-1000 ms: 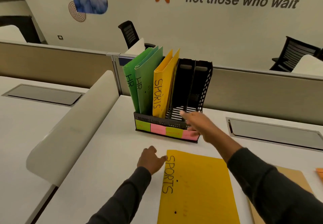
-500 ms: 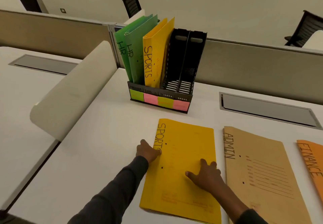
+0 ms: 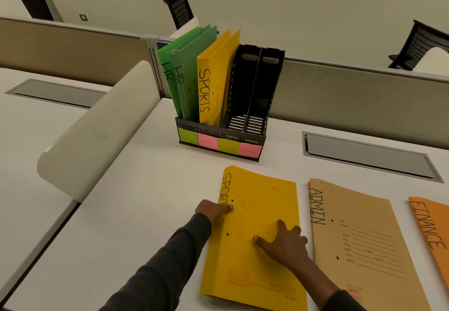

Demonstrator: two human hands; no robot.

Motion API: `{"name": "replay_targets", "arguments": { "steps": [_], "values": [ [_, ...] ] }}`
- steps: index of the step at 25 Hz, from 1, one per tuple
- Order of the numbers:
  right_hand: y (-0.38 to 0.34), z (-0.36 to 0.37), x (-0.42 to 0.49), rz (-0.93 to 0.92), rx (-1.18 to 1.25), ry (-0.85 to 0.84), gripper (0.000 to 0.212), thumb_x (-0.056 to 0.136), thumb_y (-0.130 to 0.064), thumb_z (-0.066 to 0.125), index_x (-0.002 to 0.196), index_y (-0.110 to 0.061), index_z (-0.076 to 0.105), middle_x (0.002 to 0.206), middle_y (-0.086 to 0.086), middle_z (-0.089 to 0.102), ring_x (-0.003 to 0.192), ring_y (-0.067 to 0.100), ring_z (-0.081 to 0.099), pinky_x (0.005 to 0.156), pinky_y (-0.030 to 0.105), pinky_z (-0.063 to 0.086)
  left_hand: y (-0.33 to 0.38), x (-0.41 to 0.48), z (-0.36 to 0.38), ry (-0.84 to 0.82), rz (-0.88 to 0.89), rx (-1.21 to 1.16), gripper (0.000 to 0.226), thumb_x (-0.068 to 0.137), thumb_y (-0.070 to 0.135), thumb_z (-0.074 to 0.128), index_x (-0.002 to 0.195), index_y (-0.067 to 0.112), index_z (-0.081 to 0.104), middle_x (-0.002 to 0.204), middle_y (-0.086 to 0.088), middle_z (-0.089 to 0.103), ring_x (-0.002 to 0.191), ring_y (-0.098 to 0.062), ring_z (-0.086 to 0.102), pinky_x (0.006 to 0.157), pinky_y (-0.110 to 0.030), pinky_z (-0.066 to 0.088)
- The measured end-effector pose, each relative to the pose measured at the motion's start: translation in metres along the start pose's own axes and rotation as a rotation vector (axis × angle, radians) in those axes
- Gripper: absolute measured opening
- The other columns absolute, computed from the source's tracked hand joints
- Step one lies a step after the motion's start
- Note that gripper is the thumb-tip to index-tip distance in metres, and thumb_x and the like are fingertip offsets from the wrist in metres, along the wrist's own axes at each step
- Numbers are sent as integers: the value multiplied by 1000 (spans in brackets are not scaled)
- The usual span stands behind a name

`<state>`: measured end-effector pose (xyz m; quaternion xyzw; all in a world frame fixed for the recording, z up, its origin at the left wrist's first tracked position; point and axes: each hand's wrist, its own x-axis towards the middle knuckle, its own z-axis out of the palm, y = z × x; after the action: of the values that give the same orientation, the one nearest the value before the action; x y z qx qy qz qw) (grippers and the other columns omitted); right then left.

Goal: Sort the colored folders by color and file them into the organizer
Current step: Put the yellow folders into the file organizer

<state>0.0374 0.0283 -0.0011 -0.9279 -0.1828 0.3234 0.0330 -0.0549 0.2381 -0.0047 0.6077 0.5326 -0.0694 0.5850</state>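
Observation:
A yellow folder marked SPORTS lies flat on the white desk in front of me. My left hand grips its left spine edge, thumb on top. My right hand rests flat on its cover near the right edge, fingers spread. Behind it stands a black organizer with coloured sticky labels on its front. Its left slots hold two green HR folders and an upright yellow SPORTS folder; the two right slots are empty. A tan ADMIN folder and an orange FINANCE folder lie to the right.
A curved white divider rises at the desk's left edge. A grey cable hatch is set into the desk right of the organizer. A beige partition runs behind, with black office chairs beyond it.
My right hand came back from the organizer's front and settled flat on the yellow folder. My left hand moved onto the folder's spine. The view tilted down, showing the ADMIN and FINANCE folders.

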Motion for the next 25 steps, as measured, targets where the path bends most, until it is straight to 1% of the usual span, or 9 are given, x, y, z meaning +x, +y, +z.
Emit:
{"name": "replay_targets", "arguments": {
  "steps": [2, 5, 7, 9, 11, 14, 19, 23, 25],
  "values": [
    [-2, -2, 0, 19, 3, -6, 107, 74, -84, 50, 154, -22, 14, 155, 22, 20, 140, 44, 30, 113, 50, 31, 4, -3, -7, -97, -13, -108, 66, 76, 37, 81, 125, 2, 53, 122, -15, 60, 102, -29, 56, 86, -38, 48],
    [-11, -13, 1, 54, 108, -47, 109, 76, -82, 50, 155, -19, 10, 156, 23, 19, 141, 43, 32, 113, 50, 34, 17, -9, -19, -254, 57, -150, 41, 81, 23, 78, 114, 6, 61, 119, -16, 66, 105, -34, 63, 96, -47, 51],
    [-21, -27, 0, 66, 347, -99, 110, 77, -80, 48, 157, -18, 4, 160, 22, 15, 143, 42, 29, 113, 53, 34, 33, -18, -26, -313, 170, -196, 33, 85, 9, 72, 117, 8, 63, 121, -18, 67, 106, -36, 64, 98, -52, 50],
    [-38, -47, -5, 61, 621, -125, 106, 80, -77, 46, 158, -20, 2, 162, 17, 16, 144, 41, 28, 111, 55, 34, 58, -31, -38, -327, 309, -184, 35, 88, 5, 67, 122, 11, 61, 121, -15, 68, 105, -31, 66, 95, -48, 53],
    [-61, -71, -11, 45, 831, -130, 98, 84, -73, 46, 158, -23, 7, 162, 13, 21, 143, 41, 32, 108, 58, 36, 85, -47, -59, -370, 437, -203, 34, 90, 8, 65, 123, 16, 62, 118, -10, 70, 103, -28, 68, 93, -47, 54],
    [-100, -119, -17, -58, 1003, -68, 89, 84, -72, 45, 155, -25, 19, 159, 10, 30, 138, 41, 39, 108, 59, 39, 124, -79, -101, -426, 651, -219, 35, 87, 9, 67, 120, 21, 63, 117, -7, 72, 106, -28, 69, 92, -49, 55],
    [-171, -203, -29, -340, 1115, -48, 88, 79, -80, 40, 152, -33, 30, 150, 14, 44, 124, 38, 55, 100, 53, 48, 163, -130, -171, -355, 1011, -243, 36, 82, 14, 72, 116, 22, 69, 113, -4, 74, 103, -23, 71, 79, -34, 60],
    [-231, -257, -33, -582, 1107, -3, 89, 79, -85, 34, 151, -33, 33, 146, 16, 49, 123, 38, 57, 103, 58, 45, 175, -145, -204, -212, 1250, -220, 31, 84, 13, 66, 111, 29, 68, 111, 7, 74, 104, -13, 69, 80, -21, 56],
    [-257, -280, -34, -678, 1096, 42, 87, 81, -84, 30, 150, -32, 35, 143, 16, 51, 121, 38, 58, 100, 58, 47, 182, -138, -210, -168, 1298, -226, 31, 84, 11, 66, 111, 26, 66, 109, 8, 74, 103, -12, 69, 81, -22, 56]
  ]
}}
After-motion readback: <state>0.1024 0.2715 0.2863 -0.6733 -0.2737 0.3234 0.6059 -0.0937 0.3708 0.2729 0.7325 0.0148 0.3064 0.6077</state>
